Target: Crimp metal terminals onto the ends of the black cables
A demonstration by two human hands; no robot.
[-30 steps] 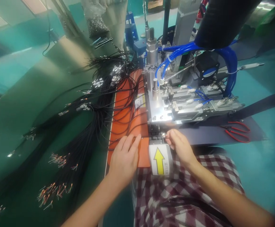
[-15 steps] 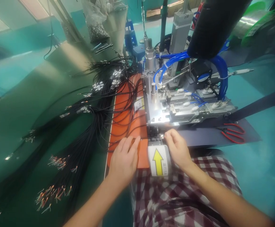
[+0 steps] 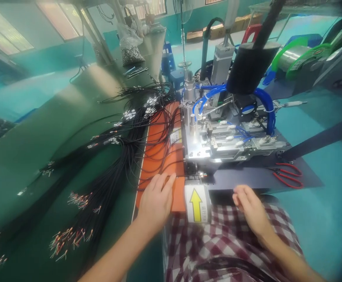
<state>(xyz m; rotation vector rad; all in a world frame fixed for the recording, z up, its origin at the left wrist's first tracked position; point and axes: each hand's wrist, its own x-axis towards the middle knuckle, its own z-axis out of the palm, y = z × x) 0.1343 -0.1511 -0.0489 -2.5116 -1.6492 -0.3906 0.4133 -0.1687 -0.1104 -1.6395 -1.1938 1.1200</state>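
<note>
On the orange board (image 3: 150,158) my left hand (image 3: 156,199) lies over a black cable (image 3: 187,177), its fingers closed down on it. Part of that cable is hidden under the hand. To the right, the cable's metal end (image 3: 202,175) rests in the holder at the front of the machine (image 3: 200,149). My right hand (image 3: 250,205) hangs apart from the machine, above the checked cloth over my lap, with fingers curled together and nothing visible in them. A label with a yellow arrow (image 3: 196,203) sits between the two hands.
Bundles of black cables (image 3: 109,168) with bare or metal-tipped ends cover the green table (image 3: 56,105) on the left. Red-handled pliers (image 3: 288,174) lie on the machine's dark base. A wire spool (image 3: 294,60) and a black hose (image 3: 244,66) stand behind.
My right hand has let go of the cable's metal end and moved right and toward me. The left hand stays on the cable. The head view has tilted up slightly.
</note>
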